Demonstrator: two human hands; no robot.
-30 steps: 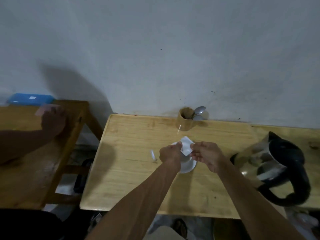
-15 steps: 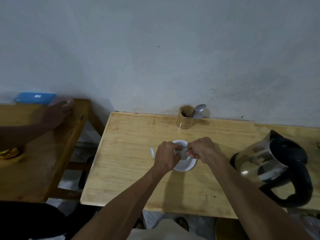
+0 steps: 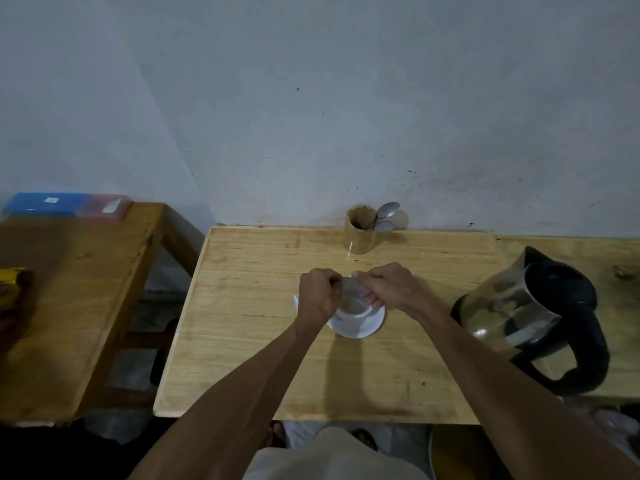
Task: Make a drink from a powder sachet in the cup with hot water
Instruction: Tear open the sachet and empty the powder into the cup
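Both hands meet over the cup [image 3: 353, 299], which stands on a white saucer [image 3: 360, 325] near the middle of the wooden table [image 3: 249, 306]. The left hand [image 3: 317, 297] is curled shut, thumb and fingertips pinched together just left of the cup's rim. The right hand [image 3: 388, 289] is likewise closed, its fingers [image 3: 372, 301] reaching over the rim from the right. Between the two pinches lies the sachet [image 3: 350, 288], a pale blurred sliver directly above the cup's mouth; each hand appears to grip one end of it.

The sachet's long axis seems to run left to right, from one pinch to the other, roughly level and across the cup. Which end is torn, or whether it is open at all, is too blurred to tell.

The likely trouble is spillage. If the packet tears suddenly with both hands pulling apart, powder could jump past the rim onto the saucer or table, since the cup's mouth is narrow. Knuckles pressing on the rim could also tip the cup on its saucer.

Beyond the fingers, by the wall, stands a wooden holder [image 3: 359, 233] with spoons [image 3: 388, 211]. Well to the right of the right hand sits the kettle [image 3: 530, 310], its spout turned away toward the wall and its handle toward the person, so hot water is not yet in play.
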